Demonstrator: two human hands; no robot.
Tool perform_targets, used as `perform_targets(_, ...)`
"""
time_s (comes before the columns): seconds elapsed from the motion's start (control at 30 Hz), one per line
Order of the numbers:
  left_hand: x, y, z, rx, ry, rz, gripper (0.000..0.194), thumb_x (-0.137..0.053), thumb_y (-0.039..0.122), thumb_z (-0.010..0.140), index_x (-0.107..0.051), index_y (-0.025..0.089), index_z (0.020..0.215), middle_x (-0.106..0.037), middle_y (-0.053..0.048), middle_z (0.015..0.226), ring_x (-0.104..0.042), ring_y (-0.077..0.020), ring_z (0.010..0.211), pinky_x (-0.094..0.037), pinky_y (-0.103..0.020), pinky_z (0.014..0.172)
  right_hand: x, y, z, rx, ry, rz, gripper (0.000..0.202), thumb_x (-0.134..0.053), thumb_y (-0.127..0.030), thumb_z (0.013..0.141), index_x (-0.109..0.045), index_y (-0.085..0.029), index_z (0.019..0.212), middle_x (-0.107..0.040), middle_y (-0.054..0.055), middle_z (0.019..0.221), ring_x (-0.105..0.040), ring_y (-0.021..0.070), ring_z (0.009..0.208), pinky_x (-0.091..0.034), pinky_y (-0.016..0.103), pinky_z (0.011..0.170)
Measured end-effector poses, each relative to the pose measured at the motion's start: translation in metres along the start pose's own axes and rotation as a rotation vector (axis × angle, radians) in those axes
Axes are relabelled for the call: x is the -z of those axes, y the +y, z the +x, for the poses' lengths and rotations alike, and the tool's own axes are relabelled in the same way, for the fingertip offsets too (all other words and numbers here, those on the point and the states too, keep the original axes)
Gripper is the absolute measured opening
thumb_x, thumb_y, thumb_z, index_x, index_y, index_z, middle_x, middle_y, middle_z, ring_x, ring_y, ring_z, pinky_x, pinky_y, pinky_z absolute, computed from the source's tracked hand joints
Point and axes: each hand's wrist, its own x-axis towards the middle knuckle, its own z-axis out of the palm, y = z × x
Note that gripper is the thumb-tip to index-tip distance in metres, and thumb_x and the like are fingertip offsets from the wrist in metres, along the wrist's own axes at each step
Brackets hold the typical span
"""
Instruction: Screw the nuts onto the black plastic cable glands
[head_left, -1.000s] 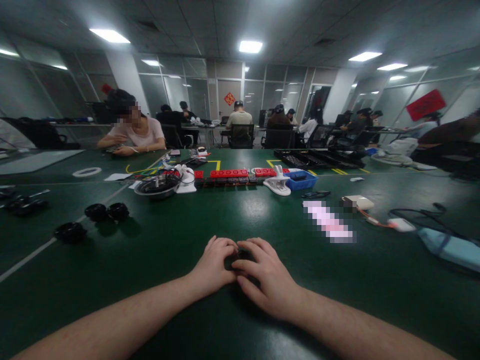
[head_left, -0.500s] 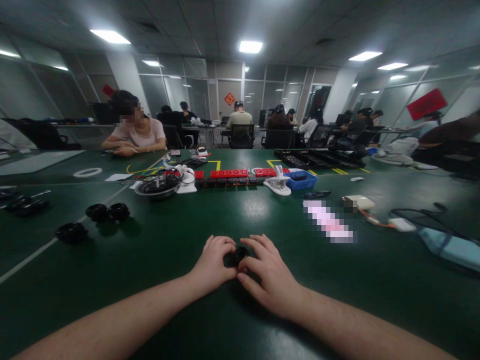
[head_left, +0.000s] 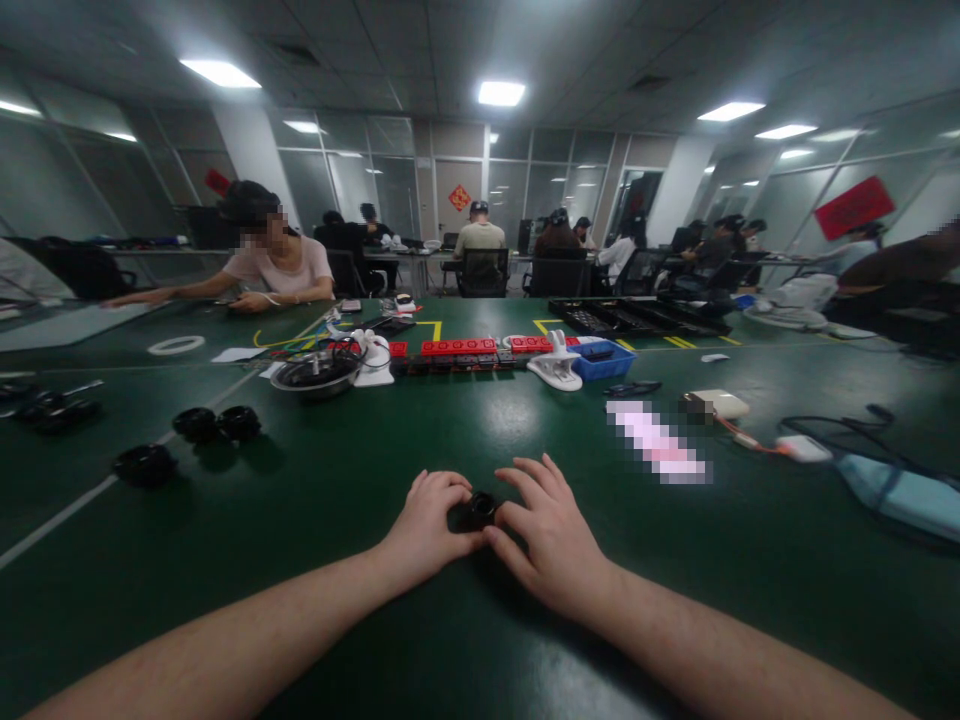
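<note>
A small black ring-shaped part (head_left: 482, 507) with a dark hole facing up is at the middle of the near table, between my two hands. My left hand (head_left: 433, 520) is closed on its left side, thumb in front and fingers behind. At its right edge is my right hand (head_left: 547, 530), with thumb and index fingertips close to the part and the other fingers spread and lifted. Whether those fingertips touch it, I cannot tell. The fingers partly cover the part's sides.
Black round parts (head_left: 146, 465) sit to the left. Ahead are a metal bowl (head_left: 315, 378), a row of red blocks (head_left: 457, 347), a white clip stand (head_left: 556, 368) and a blue bin (head_left: 604, 362). A teal pouch (head_left: 900, 500) lies right. A co-worker (head_left: 277, 265) sits across the table.
My right hand has shifted slightly right and its fingers have spread away from the black part. My left hand stays in place. The co-worker across has stretched an arm out leftward.
</note>
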Motion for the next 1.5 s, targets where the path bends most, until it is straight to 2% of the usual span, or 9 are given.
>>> perform_targets(0.2, 0.000, 0.001, -0.001, -0.005, 0.001, 0.001, 0.026, -0.065, 0.040, 0.061, -0.057, 0.018, 0.073, -0.055, -0.003, 0.094, -0.048, -0.0217, 0.094, -0.028, -0.046, 0.093, 0.001, 0.002, 0.002, -0.028, -0.010, -0.092, 0.025, -0.045, -0.036, 0.081, -0.061, -0.018, 0.080, -0.052, 0.009, 0.112, -0.035, 0.0255, 0.113, -0.015, 0.049, 0.100)
perform_targets(0.53, 0.000, 0.001, -0.002, -0.063, -0.047, 0.014, 0.026, -0.065, 0.038, 0.060, -0.057, 0.020, 0.077, -0.054, -0.001, 0.095, -0.049, -0.0196, 0.094, -0.014, -0.052, 0.098, -0.003, 0.002, 0.003, -0.074, -0.096, -0.046, 0.035, -0.042, -0.046, 0.080, -0.058, -0.016, 0.088, -0.052, 0.009, 0.108, -0.037, 0.0246, 0.109, -0.019, 0.046, 0.099)
perform_targets(0.67, 0.001, 0.004, -0.004, -0.096, -0.075, 0.038, 0.023, -0.065, 0.034, 0.059, -0.058, 0.020, 0.076, -0.054, -0.001, 0.094, -0.048, -0.0191, 0.094, -0.013, -0.051, 0.099, -0.001, -0.001, 0.004, -0.083, -0.124, -0.009, 0.038, -0.049, -0.052, 0.074, -0.058, -0.017, 0.088, -0.053, 0.008, 0.099, -0.042, 0.0233, 0.098, -0.029, 0.043, 0.091)
perform_targets(0.8, 0.001, 0.007, -0.007, -0.119, -0.087, 0.052, 0.024, -0.065, 0.032, 0.058, -0.059, 0.021, 0.078, -0.054, 0.000, 0.093, -0.048, -0.0191, 0.094, -0.012, -0.051, 0.100, 0.000, -0.004, 0.006, -0.124, -0.166, 0.028, 0.032, -0.052, -0.048, 0.073, -0.059, -0.017, 0.082, -0.054, 0.006, 0.085, -0.044, 0.0204, 0.085, -0.037, 0.035, 0.075)
perform_targets(0.97, 0.003, 0.015, -0.009, -0.085, -0.107, 0.052, 0.021, -0.062, 0.027, 0.059, -0.060, 0.021, 0.080, -0.054, -0.001, 0.093, -0.049, -0.0197, 0.094, -0.012, -0.052, 0.100, -0.002, -0.005, 0.004, -0.149, -0.184, 0.148, 0.023, -0.054, -0.037, 0.074, -0.058, -0.018, 0.087, -0.054, 0.004, 0.081, -0.044, 0.0182, 0.081, -0.037, 0.032, 0.072)
perform_targets(1.13, 0.005, 0.017, -0.007, -0.070, -0.113, 0.067, 0.023, -0.058, 0.022, 0.059, -0.059, 0.023, 0.082, -0.055, -0.001, 0.094, -0.050, -0.0204, 0.093, -0.014, -0.052, 0.100, 0.002, -0.001, 0.006, -0.066, -0.206, 0.199, 0.023, -0.053, -0.030, 0.074, -0.055, -0.016, 0.092, -0.054, 0.005, 0.083, -0.043, 0.0178, 0.079, -0.037, 0.032, 0.072)
perform_targets(1.27, -0.001, 0.010, -0.005, -0.077, -0.127, 0.101, 0.025, -0.059, 0.026, 0.059, -0.060, 0.024, 0.084, -0.056, -0.001, 0.094, -0.050, -0.0215, 0.093, -0.017, -0.053, 0.099, 0.005, 0.008, 0.011, 0.048, -0.238, 0.185, 0.024, -0.054, -0.032, 0.073, -0.057, -0.014, 0.088, -0.056, 0.006, 0.080, -0.045, 0.0177, 0.075, -0.037, 0.031, 0.071)
perform_targets(1.4, -0.013, 0.000, -0.004, -0.065, -0.038, 0.167, 0.025, -0.063, 0.031, 0.057, -0.061, 0.026, 0.082, -0.057, -0.002, 0.096, -0.051, -0.0226, 0.093, -0.019, -0.051, 0.099, -0.002, 0.021, 0.017, 0.156, -0.209, 0.139, 0.028, -0.055, -0.035, 0.071, -0.057, -0.012, 0.086, -0.058, 0.006, 0.080, -0.046, 0.0188, 0.073, -0.039, 0.032, 0.067)
perform_targets(1.5, -0.019, -0.009, -0.005, -0.096, 0.009, 0.192, 0.028, -0.064, 0.038, 0.057, -0.062, 0.029, 0.084, -0.059, -0.002, 0.097, -0.051, -0.0241, 0.094, -0.023, -0.051, 0.098, -0.013, 0.030, 0.025, 0.257, -0.202, 0.086, 0.038, -0.054, -0.046, 0.069, -0.057, -0.011, 0.085, -0.060, 0.007, 0.076, -0.048, 0.0183, 0.067, -0.041, 0.032, 0.059)
